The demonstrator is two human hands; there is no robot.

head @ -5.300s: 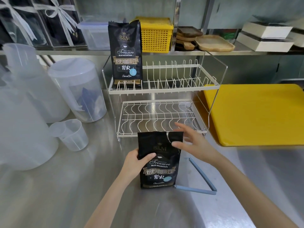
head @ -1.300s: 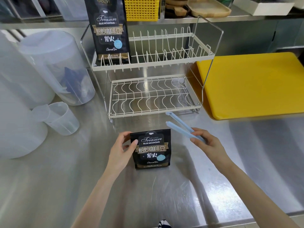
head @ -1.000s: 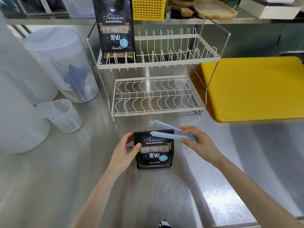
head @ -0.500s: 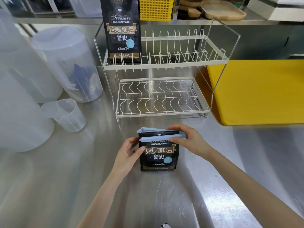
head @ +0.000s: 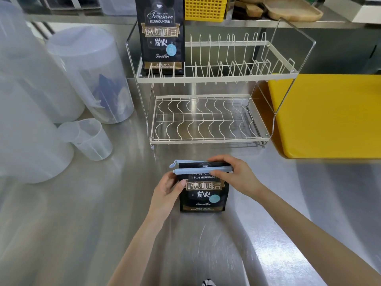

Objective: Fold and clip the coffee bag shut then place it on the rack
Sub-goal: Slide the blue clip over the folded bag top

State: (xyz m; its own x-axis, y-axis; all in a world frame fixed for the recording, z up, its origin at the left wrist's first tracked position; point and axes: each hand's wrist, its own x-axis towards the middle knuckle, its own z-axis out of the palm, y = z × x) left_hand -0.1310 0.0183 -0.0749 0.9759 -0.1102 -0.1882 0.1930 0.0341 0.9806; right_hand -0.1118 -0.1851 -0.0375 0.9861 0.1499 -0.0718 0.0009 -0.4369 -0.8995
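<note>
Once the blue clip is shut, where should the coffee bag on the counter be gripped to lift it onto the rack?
Probably around the coffee bag body below the clip, coming from its right side. It stands upright with flat sides, and the left hand already holds its left edge.

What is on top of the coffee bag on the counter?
A light blue clip straddles the folded top of the coffee bag, pinched by the right hand. Its left end is not yet shut. The fold itself is covered.

right hand (head: 237, 176) pinches blue clip (head: 198, 169) across coffee bag (head: 204, 193) top.
</note>
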